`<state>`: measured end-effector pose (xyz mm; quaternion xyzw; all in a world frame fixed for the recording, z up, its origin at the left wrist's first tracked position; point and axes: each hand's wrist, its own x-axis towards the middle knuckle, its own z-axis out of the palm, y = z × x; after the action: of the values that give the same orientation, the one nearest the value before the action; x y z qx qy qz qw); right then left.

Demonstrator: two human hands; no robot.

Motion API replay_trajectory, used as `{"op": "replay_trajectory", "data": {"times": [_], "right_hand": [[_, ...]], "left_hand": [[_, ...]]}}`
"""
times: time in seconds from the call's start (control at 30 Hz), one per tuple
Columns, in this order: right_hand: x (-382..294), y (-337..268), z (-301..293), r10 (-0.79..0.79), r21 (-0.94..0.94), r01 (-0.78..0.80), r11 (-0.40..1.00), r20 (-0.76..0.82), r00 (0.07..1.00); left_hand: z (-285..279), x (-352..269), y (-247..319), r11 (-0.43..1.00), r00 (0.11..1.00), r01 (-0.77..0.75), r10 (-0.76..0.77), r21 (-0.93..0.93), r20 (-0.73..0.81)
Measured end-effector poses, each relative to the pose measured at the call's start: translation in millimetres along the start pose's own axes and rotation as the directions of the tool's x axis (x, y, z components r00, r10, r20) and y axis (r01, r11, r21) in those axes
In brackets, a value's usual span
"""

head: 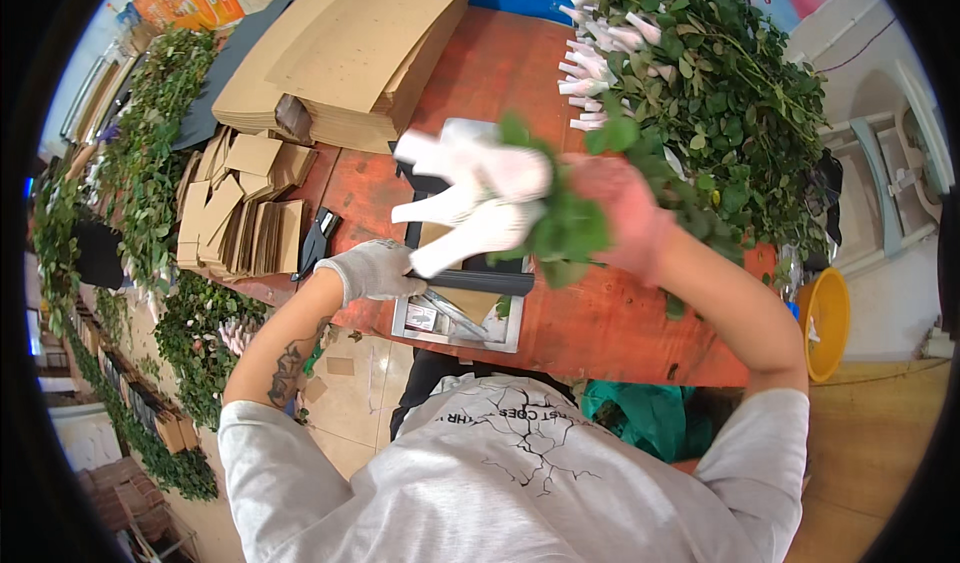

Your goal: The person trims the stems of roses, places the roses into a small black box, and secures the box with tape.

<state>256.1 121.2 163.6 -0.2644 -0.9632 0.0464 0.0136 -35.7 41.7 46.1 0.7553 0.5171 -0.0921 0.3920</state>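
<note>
My right hand (619,214), in a pink glove and blurred, is closed around the leafy stems of several flowers whose heads wear white sleeves (480,195). These heads point left, over a grey metal frame (510,338) on the red table. My left hand (379,269), in a pale knit glove, grips the left end of a black bar (480,282) lying across that frame. Brown card (465,304) shows under the bar. A black stapler-like tool (319,242) lies left of my left hand. What exactly the frame is, I cannot tell.
Stacked brown cardboard sheets (337,45) stand at the back left, with small folded card pieces (247,218) in front. A big pile of sleeved, leafy flowers (697,90) lies at the back right. A yellow bin (829,327) stands beyond the table's right edge, a green plastic bag (652,417) below.
</note>
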Motion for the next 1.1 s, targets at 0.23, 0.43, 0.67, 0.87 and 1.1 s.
{"op": "replay_trajectory", "data": {"times": [0.23,0.43,0.67,0.87,1.1], "right_hand": [[47,9,100,0.232,-0.054,-0.226,0.973,0.215,0.949],[63,24,173,0.111,0.093,-0.114,0.989,0.043,0.993],[53,24,180,0.283,0.016,-0.313,0.950,0.385,0.879],[74,5,187,0.251,-0.020,-0.261,0.965,0.357,0.900],[40,13,113,0.272,0.324,-0.415,0.850,0.403,0.874]], "left_hand": [[-18,-2,20,0.989,0.990,-0.117,0.123,0.095,-0.064],[-3,-6,6,0.976,0.939,-0.191,0.214,0.108,-0.268],[-6,8,22,0.985,0.972,-0.122,0.143,0.120,-0.186],[-15,-2,8,0.984,0.960,-0.173,0.176,0.035,-0.218],[-47,-4,-13,0.916,0.911,-0.373,0.333,-0.145,-0.243]]}}
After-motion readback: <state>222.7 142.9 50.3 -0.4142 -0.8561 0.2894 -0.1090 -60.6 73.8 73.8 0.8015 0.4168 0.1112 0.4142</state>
